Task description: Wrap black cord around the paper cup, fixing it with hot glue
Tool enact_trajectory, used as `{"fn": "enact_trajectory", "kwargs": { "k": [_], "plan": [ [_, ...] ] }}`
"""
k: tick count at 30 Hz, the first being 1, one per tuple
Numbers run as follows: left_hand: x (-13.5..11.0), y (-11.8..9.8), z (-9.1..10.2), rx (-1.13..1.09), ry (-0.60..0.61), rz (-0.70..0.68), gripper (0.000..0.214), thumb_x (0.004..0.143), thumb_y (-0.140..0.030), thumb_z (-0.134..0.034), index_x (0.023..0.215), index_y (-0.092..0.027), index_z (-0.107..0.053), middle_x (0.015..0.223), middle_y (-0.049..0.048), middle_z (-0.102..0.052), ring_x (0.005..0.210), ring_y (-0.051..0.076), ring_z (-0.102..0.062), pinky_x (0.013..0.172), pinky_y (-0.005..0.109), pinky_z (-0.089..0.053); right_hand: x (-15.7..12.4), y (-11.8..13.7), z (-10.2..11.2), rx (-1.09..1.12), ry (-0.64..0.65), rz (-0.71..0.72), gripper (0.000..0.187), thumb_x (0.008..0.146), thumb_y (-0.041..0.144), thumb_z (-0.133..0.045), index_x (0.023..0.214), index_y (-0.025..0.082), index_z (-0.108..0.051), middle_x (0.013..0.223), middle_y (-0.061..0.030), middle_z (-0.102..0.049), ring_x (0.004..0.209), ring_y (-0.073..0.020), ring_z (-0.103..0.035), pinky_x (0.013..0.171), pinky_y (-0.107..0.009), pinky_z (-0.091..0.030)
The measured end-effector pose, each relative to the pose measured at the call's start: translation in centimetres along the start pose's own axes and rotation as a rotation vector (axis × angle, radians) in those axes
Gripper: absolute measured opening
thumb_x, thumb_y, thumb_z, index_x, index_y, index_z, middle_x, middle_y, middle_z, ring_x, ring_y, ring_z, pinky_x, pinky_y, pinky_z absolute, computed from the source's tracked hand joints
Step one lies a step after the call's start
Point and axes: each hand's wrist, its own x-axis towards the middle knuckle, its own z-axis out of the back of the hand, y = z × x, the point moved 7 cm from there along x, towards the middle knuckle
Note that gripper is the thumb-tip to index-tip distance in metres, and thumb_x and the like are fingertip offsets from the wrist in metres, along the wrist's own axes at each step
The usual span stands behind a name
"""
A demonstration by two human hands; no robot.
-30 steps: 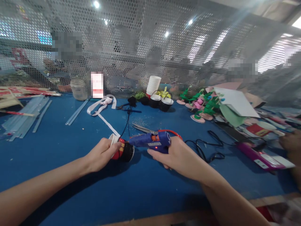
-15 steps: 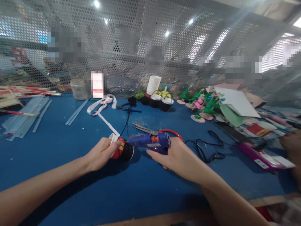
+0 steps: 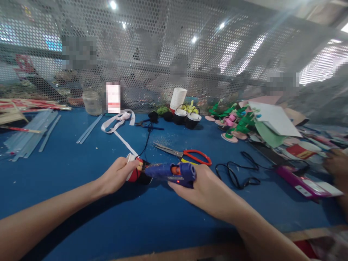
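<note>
My left hand (image 3: 116,176) is closed round a small red, black and white paper cup (image 3: 136,172) that lies on its side on the blue table (image 3: 81,163). My right hand (image 3: 202,185) grips a blue hot glue gun (image 3: 172,171) with an orange ring near its nozzle. The gun lies level, and its tip touches the black end of the cup. A small red light glows on the gun's body. A white ribbon (image 3: 121,134) runs from the cup toward the back.
Red-handled scissors (image 3: 187,155) lie just behind the gun. A black cord (image 3: 236,172) loops to the right beside a purple device (image 3: 296,179). Glue sticks (image 3: 29,134), a jar (image 3: 91,102), stacked white cups (image 3: 177,98), black pots and green-pink foam crafts (image 3: 236,123) line the mesh wall. Another person's hand (image 3: 335,163) is at far right.
The glue gun has slid slightly left and down, so the scissors behind it show in full. The cup has turned a little under the nozzle.
</note>
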Motion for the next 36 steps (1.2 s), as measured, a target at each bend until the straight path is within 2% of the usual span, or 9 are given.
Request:
{"fn": "enact_trajectory", "kwargs": {
  "k": [9,13,21,36],
  "plan": [
    [0.0,0.1,-0.1,-0.058,0.001,0.032,0.035,0.073,-0.042,-0.035,0.051,-0.015,-0.040,0.046,-0.0057,-0.030,0.044,0.008,-0.026,0.043,0.021,-0.020,-0.1,0.7,-0.3,-0.047,0.002,0.092,0.015,0.067,0.020,-0.049,0.053,0.017,-0.042,0.047,0.0048,-0.043,0.042,-0.0064,-0.035,0.041,-0.017,-0.029],
    [0.1,0.2,0.0,-0.033,-0.011,0.023,0.036,0.073,-0.043,-0.034,0.052,-0.015,-0.040,0.047,-0.0059,-0.028,0.045,0.007,-0.024,0.043,0.021,-0.019,0.1,0.2,-0.1,-0.037,0.009,0.033,0.013,0.068,0.025,-0.049,0.057,0.017,-0.047,0.049,0.0038,-0.046,0.045,-0.0076,-0.039,0.040,-0.017,-0.031],
    [-0.3,-0.2,0.1,0.065,-0.020,-0.015,0.035,0.075,-0.041,-0.031,0.049,-0.018,-0.031,0.047,-0.0059,-0.024,0.044,0.007,-0.021,0.041,0.021,-0.016,0.8,-0.9,0.4,0.026,-0.001,-0.123,0.019,0.068,0.031,-0.049,0.055,0.017,-0.046,0.038,0.0048,-0.044,0.033,-0.0074,-0.040,0.032,-0.018,-0.029],
    [-0.2,-0.3,0.0,0.081,-0.005,-0.066,0.035,0.075,-0.041,-0.030,0.048,-0.018,-0.027,0.047,-0.0061,-0.022,0.044,0.007,-0.018,0.041,0.022,-0.015,2.3,-1.2,-0.3,0.193,0.051,-0.085,0.019,0.070,0.031,-0.047,0.061,0.014,-0.050,0.040,0.0039,-0.046,0.034,-0.0067,-0.044,0.033,-0.016,-0.036]
  ]
}}
